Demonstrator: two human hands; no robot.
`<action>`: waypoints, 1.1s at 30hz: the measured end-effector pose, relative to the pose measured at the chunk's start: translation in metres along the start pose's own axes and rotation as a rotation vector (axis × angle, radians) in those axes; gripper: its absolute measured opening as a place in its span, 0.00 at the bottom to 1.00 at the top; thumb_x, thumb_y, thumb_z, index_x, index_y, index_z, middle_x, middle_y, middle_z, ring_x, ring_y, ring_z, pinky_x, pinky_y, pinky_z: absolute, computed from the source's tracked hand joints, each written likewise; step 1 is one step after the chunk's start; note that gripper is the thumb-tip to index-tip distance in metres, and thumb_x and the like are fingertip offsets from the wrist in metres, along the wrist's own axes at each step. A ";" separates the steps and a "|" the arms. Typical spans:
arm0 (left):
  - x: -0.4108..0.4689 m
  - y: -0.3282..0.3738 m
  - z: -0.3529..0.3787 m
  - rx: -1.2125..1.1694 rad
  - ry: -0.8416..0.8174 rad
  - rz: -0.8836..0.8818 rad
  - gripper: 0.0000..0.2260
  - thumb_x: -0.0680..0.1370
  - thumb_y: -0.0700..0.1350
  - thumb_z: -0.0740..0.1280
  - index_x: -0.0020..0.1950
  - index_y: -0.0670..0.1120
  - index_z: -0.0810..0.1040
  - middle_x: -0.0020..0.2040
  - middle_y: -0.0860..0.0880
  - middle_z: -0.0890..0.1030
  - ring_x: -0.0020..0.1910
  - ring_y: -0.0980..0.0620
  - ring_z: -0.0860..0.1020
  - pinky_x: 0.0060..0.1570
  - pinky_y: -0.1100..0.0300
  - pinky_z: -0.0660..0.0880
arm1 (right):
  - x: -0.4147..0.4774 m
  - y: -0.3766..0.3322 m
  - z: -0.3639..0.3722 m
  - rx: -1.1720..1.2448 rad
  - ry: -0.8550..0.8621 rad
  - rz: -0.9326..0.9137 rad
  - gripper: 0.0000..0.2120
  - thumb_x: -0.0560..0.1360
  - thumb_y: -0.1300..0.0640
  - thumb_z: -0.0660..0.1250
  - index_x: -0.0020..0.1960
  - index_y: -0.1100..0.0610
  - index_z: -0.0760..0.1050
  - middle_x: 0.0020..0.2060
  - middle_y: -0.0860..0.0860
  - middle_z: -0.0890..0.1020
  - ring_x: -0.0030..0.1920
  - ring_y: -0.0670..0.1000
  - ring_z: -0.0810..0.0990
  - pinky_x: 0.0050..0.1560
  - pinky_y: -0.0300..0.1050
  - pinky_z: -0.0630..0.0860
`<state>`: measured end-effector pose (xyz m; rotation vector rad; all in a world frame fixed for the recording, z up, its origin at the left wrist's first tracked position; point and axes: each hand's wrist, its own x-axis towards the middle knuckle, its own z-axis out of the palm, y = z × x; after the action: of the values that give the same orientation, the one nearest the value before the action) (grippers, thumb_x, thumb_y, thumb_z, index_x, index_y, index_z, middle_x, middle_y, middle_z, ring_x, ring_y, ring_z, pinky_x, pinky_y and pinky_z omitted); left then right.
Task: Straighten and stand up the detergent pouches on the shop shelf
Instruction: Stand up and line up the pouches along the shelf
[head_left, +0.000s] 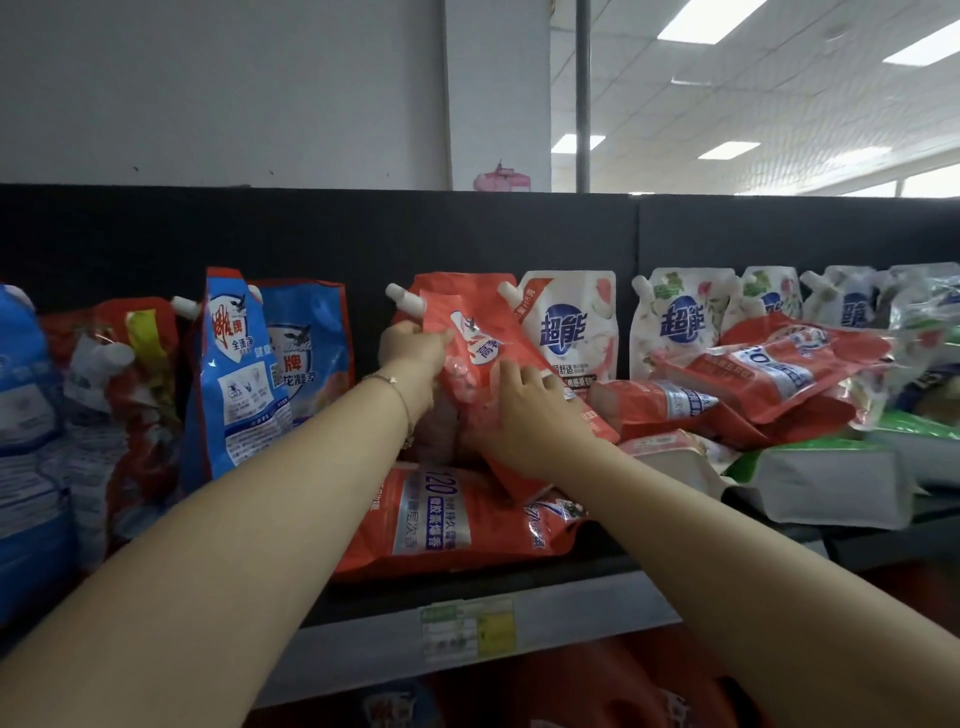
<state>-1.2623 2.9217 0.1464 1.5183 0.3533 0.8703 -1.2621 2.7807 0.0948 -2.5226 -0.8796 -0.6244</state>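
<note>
**Left grip (413, 345) and right grip (524, 410) being used on the tilted red pouch (483, 338)**

Head view: the left grip is being clenched round the upper left edge of the tilted red pouch, just below its white spout, with the fingers curled over the edge. The right grip is being laid over the lower front of the same pouch, fingers bent against the face; the thumb is being hidden by the hand itself. A thin bracelet (400, 395) is being worn at the left wrist.

The tilted red pouch is being held in the middle of the shelf (571, 603), spout up and to the left, leaning so that its bottom points down to the right. Its lower corner is being rested on a flat red pouch (452, 519) lying at the shelf's front edge.

Just to the right, a white pouch (571, 332) is being stood upright against the black back panel (311, 234). Further right, a heap of red pouches (779, 374) is being left lying on its side across other white pouches. To the left, blue pouches (244, 374) are being displayed roughly upright. A price label (467, 631) is being shown on the shelf's front strip.
</note>
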 end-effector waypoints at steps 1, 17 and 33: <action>-0.004 0.005 0.002 0.010 0.005 0.035 0.04 0.76 0.43 0.69 0.41 0.48 0.78 0.45 0.45 0.83 0.45 0.44 0.83 0.50 0.45 0.81 | 0.002 -0.004 -0.001 0.014 0.005 0.032 0.41 0.72 0.37 0.65 0.73 0.62 0.54 0.67 0.61 0.66 0.68 0.67 0.63 0.63 0.65 0.68; -0.068 0.032 -0.025 0.411 -0.735 0.306 0.09 0.73 0.47 0.74 0.52 0.51 0.81 0.49 0.51 0.84 0.51 0.52 0.82 0.48 0.59 0.80 | -0.007 0.007 -0.014 0.324 0.393 0.183 0.19 0.76 0.57 0.61 0.66 0.48 0.69 0.54 0.54 0.76 0.55 0.62 0.76 0.57 0.61 0.72; -0.105 -0.042 -0.034 1.316 -0.876 0.595 0.19 0.76 0.63 0.65 0.58 0.50 0.80 0.58 0.52 0.80 0.55 0.50 0.78 0.48 0.62 0.69 | -0.014 -0.001 -0.012 0.652 0.619 0.068 0.10 0.76 0.65 0.60 0.54 0.57 0.78 0.38 0.46 0.77 0.38 0.48 0.75 0.36 0.38 0.65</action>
<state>-1.3439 2.8812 0.0714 3.1387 -0.2976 0.2235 -1.2761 2.7688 0.0978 -1.6302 -0.6230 -0.8586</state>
